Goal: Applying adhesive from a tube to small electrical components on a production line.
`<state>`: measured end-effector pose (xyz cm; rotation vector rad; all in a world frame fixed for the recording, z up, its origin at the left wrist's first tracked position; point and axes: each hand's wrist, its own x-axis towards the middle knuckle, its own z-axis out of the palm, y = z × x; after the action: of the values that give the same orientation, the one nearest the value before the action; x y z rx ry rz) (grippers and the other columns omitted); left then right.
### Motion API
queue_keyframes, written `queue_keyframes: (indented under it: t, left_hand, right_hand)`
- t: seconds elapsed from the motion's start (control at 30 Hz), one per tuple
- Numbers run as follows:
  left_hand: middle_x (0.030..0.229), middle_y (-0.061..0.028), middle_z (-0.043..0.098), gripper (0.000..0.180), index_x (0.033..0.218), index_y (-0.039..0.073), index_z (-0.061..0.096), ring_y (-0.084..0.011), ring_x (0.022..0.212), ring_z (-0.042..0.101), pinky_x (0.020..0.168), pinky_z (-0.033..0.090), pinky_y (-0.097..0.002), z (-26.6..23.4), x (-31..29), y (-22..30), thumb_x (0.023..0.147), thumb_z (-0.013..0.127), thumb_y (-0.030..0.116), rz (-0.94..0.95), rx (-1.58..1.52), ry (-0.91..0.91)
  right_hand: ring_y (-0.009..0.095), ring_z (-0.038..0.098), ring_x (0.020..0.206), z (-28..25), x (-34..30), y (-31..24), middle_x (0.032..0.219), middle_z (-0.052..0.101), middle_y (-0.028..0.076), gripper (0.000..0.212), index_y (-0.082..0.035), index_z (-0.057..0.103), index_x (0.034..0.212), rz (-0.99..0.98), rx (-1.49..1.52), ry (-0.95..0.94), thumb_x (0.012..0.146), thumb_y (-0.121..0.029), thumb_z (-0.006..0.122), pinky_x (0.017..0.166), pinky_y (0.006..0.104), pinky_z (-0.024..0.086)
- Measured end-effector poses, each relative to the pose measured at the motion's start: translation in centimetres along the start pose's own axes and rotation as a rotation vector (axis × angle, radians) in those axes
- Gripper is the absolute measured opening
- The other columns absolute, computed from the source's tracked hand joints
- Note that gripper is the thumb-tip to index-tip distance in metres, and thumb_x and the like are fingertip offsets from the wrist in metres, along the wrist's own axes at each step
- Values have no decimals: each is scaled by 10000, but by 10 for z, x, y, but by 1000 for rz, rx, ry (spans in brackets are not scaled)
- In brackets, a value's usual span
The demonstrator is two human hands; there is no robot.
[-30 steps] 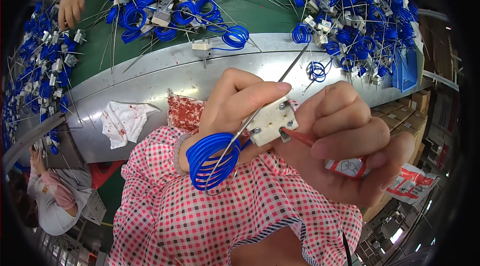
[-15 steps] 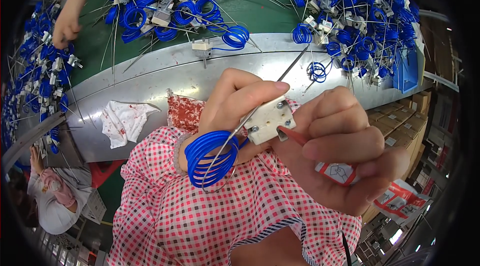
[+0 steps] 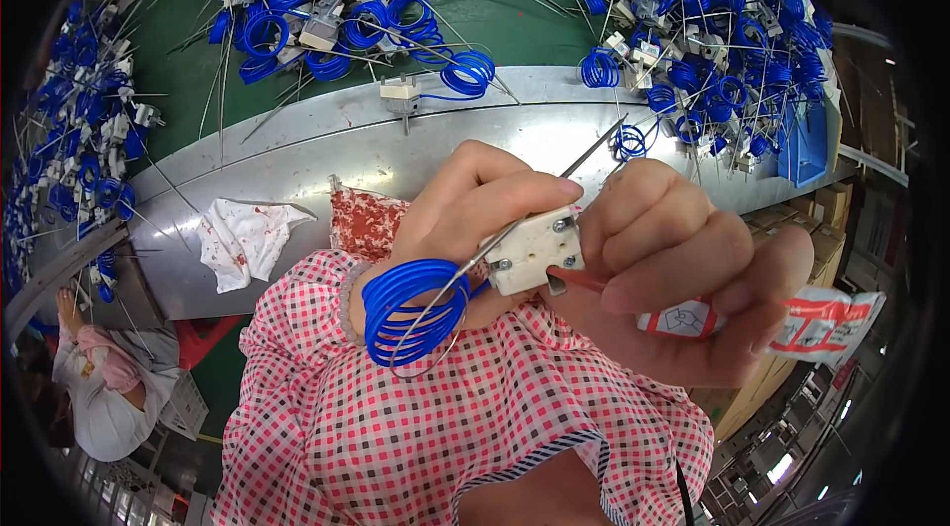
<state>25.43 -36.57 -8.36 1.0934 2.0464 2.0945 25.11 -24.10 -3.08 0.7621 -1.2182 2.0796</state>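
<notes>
My left hand (image 3: pixel 473 197) is closed around a cream-coloured thermostat block (image 3: pixel 530 251), its face with several screws and small holes turned up. From the block runs a blue coiled capillary tube (image 3: pixel 416 313), hanging beside my left wrist, and a thin metal rod (image 3: pixel 592 152) slants past my thumb. My right hand (image 3: pixel 683 264) is wrapped around a red-and-white soft packet (image 3: pixel 826 324), whose far end sticks out on the right. The packet's red pointed tip (image 3: pixel 579 278) meets the lower edge of the block, near a small metal tab; whether it touches cannot be made out.
Across the bench lie heaps of similar thermostats with blue coils (image 3: pixel 727 86), and one single thermostat (image 3: pixel 400 91) near the metal edge. A stained white cloth (image 3: pixel 247 241) and a red-smeared pad (image 3: pixel 364 219) rest on the left. A blue bin (image 3: pixel 807 155) stands right. Another person (image 3: pixel 114 387) sits lower left.
My right hand has tilted, swinging the packet's far end up and to the right. The thermostat has shifted slightly. The other person's hand at the upper left has gone from view.
</notes>
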Motion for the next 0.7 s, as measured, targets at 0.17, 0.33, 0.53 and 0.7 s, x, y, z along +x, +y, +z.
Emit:
queue_keyframes:
  t: [0.17,0.33,0.53,0.7]
  left_hand:
    - [923,-115,471,502,1121,9,492,-214,806,505,652,410,-279,-2,4,6,650,659,65,23,-85,4]
    - [931,-124,462,467,1151,0,472,-214,832,490,695,391,-283,-6,0,-1,716,573,134,61,-101,-49]
    - [921,-119,458,429,1123,-2,497,-209,819,484,688,388,-283,-9,1,1,734,552,172,44,-72,-95]
    - [886,-95,463,397,1060,18,540,-197,786,487,654,392,-273,-2,2,4,689,603,144,43,-40,3]
  right_hand:
    - [127,301,306,0,5,-4,476,446,68,226,-77,332,786,113,35,-12,884,-281,330,381,256,319]
    - [122,299,301,0,5,-7,450,434,66,224,-76,325,781,206,27,0,880,-276,334,374,253,308]
    - [127,289,308,0,6,-7,447,438,74,209,-78,314,784,244,31,-2,876,-263,342,390,260,299]
    - [136,294,317,3,12,-11,449,443,79,194,-84,308,784,326,34,-30,875,-252,338,419,268,303]
